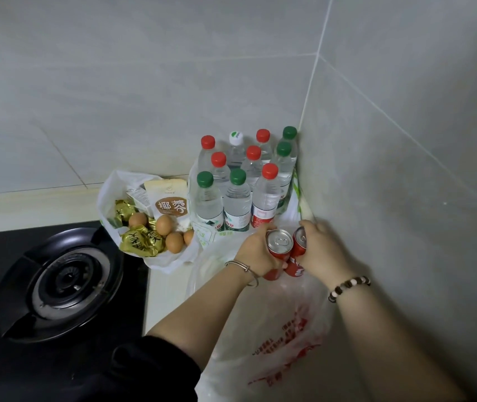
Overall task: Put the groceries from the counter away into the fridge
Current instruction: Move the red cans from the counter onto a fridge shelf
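Head view: left hand (256, 252) and right hand (322, 250) grip cans (279, 244) beside the wall (382, 198).

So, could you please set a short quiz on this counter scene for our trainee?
1. The left hand grips: A) a spoon B) a can C) a cup
2. True or false: all the bottles are red-capped.
3. How many eggs are visible?
Key: 1 B; 2 false, four are green-capped and one white; 3 four.
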Demonstrator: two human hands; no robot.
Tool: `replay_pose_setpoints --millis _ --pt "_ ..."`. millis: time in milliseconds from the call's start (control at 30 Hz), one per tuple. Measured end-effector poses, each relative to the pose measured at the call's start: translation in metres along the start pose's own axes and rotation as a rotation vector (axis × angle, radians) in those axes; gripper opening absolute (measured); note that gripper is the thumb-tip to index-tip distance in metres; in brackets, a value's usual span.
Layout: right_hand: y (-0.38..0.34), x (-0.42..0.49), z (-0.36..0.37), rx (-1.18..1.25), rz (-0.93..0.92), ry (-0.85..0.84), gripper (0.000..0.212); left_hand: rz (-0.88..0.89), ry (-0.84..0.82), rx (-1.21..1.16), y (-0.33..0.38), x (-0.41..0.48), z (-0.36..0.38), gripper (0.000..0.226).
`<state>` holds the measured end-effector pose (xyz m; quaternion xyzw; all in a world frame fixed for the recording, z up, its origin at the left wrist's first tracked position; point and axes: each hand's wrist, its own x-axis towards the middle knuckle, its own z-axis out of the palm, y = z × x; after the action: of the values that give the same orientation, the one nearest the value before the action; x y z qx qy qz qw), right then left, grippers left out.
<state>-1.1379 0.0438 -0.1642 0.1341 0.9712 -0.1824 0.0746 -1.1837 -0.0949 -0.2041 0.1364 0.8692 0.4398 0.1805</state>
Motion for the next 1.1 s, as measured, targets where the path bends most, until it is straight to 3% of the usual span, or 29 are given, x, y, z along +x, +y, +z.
replay_pose_setpoints --millis 300,467,667,867,1000,1100 --pt "-0.012 -0.01 -0.011 0.02 -0.097 0.052 0.051 0.019 0.119 -0.069 -0.002 -0.02 -0.015 0.066" --pt "-0.028 -0.023 -0.014 0.117 -0.117 0.112 0.05 0.025 0.134 -0.078 -0.002 -0.037 -0.039 0.06" --pt "-0.062 -0.037 -0.03 0.226 -0.224 0.161 0.055 0.024 0.28 -0.172 -0.005 -0.065 -0.071 0.057" --pt "-0.112 -0.053 -0.046 0.401 -0.325 0.184 0.074 0.014 0.419 -0.329 -0.001 -0.106 -0.113 0.06" --pt "-0.149 -0.065 -0.047 0.563 -0.457 0.125 0.05 -0.004 0.552 -0.434 -0.007 -0.15 -0.14 0.053" --pt "-0.182 -0.08 -0.037 0.654 -0.553 0.059 0.047 -0.027 0.671 -0.475 -0.015 -0.191 -0.158 0.049"
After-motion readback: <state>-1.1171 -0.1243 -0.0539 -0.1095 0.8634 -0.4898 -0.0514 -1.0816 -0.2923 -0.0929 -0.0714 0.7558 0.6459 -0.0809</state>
